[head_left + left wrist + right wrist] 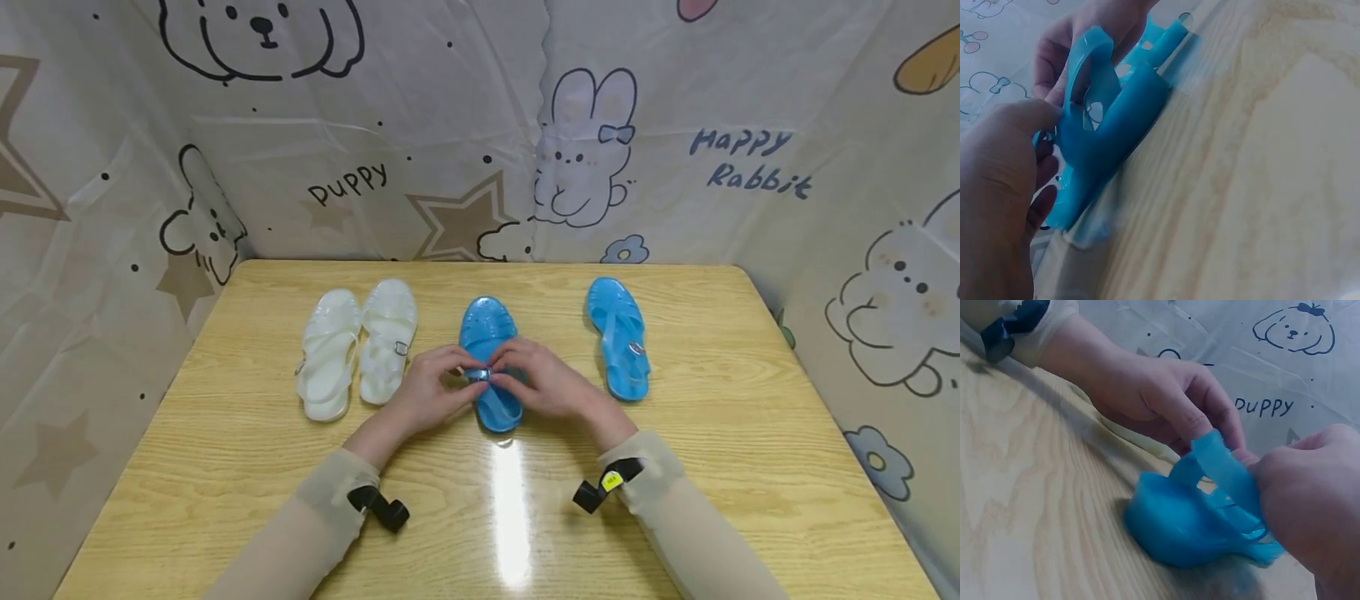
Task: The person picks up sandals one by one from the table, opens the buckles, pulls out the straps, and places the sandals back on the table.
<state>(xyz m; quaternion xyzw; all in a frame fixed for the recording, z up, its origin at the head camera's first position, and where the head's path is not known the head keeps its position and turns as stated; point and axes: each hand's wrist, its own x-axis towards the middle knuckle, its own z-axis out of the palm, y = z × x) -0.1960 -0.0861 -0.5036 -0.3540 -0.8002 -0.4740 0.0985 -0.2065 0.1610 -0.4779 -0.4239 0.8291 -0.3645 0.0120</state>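
Two hands: left hand point(429, 390) at the left side of a glossy sky-blue plastic sandal point(487, 325), right hand point(546, 382) at its right side, fingertips close together above it.
Left-hand grip: thumb and fingers pinched on the narrow blue strap point(476, 375) that crosses the sandal.
Right-hand grip: thumb and fingertips pinched at the same strap, just beside the left fingers; a shiny bit between them is too small to make out.
Sandal's place: on the light wood-grain table point(420, 533), broad end away from the person, narrow end toward the forearms.
Left neighbours: two translucent white plastic sandals point(387, 333), side by side, the inner one near the left hand.
Right neighbour: a second sky-blue plastic sandal point(618, 333) with a metal buckle, apart from the right hand.
Far edge: near the broad end of the gripped sandal, before a cartoon-printed pale cloth point(465, 108).
Side room: bare wood between the gripped sandal and each neighbour.
Near room: wide bare wood between the beige sleeves point(300, 525), with a bright reflected streak.
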